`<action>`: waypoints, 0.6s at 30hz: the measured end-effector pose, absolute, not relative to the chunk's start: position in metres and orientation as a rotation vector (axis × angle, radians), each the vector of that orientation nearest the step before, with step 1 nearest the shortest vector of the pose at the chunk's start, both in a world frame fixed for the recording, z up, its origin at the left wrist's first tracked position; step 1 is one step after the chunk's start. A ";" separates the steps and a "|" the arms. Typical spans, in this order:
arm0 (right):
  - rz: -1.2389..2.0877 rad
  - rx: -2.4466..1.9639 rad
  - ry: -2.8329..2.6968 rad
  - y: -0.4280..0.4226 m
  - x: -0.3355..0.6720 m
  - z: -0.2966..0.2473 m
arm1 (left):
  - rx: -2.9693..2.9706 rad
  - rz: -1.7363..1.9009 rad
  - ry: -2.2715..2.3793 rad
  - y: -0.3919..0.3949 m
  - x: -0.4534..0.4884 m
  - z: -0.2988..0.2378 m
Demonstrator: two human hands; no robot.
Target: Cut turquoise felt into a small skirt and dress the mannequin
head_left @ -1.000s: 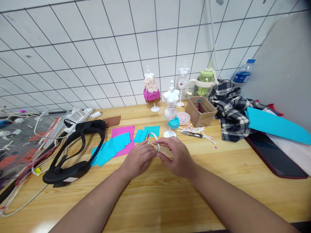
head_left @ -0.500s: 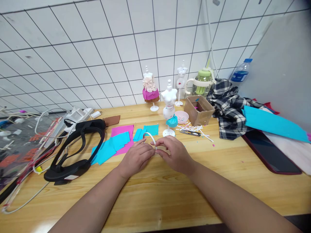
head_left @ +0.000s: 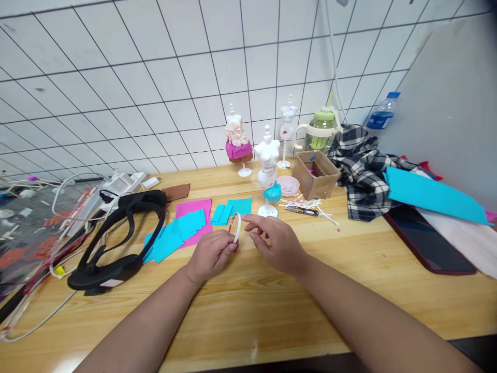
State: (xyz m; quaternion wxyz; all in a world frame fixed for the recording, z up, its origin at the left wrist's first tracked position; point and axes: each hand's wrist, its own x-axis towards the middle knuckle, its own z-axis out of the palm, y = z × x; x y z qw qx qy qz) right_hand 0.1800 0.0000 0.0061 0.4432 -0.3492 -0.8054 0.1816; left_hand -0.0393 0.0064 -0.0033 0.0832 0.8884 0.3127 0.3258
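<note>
My left hand [head_left: 209, 253] is closed on a small white tape ring [head_left: 235, 227], holding it upright on edge over the wooden table [head_left: 272, 311]. My right hand [head_left: 274, 243] hovers just right of the ring with fingers loosely curled and apart, forefinger stretched toward it, holding nothing. Behind the hands lie cyan and pink felt pieces [head_left: 186, 227]. A white mini mannequin [head_left: 267, 173] with a cyan skirt stands just beyond.
A black headset [head_left: 116, 238] and cables lie at the left. Two more mannequins [head_left: 237, 142], a pink dish [head_left: 289, 185], a cardboard box [head_left: 316, 175], small snips [head_left: 301, 210], a green jug, plaid cloth [head_left: 363, 171], cyan sheet [head_left: 430, 194] and dark tablet [head_left: 427, 241] stand behind and right.
The right hand has let go of the tape ring and drawn slightly away. The left hand has turned the ring upright and keeps holding it alone.
</note>
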 end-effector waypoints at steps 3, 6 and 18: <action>0.413 -0.794 -2.104 0.000 0.180 0.006 | 2.631 0.972 0.881 0.006 -0.041 -0.006; 0.416 -0.813 -2.156 0.000 0.178 0.004 | 2.595 0.955 0.848 0.004 -0.040 -0.003; 0.637 -0.963 -2.016 0.004 0.180 0.002 | 2.406 1.079 0.707 0.004 -0.036 0.007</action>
